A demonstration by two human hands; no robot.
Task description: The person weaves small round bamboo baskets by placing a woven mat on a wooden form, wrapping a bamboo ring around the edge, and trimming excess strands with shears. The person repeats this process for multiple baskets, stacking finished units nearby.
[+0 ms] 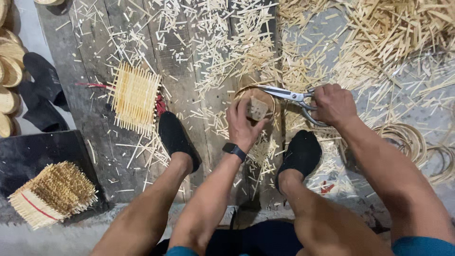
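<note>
Woven basket (256,108) in left hand (242,124) grip (closed); right hand (333,104) clenches scissors (289,96), blades touching rim.

Floor here is old dark wooden planks (185,61), pretty worn, with grey concrete floor (407,90) off to the right side. Pale bamboo offcuts (246,52) are scattered all over it, piling up thick toward the top right. A black mat (33,151) sits at the left edge, and a stack of finished round baskets (8,76) runs along the far left. Thin bamboo hoops (407,135) lie on the concrete. Light's flat and even, no hard shadows.
</note>
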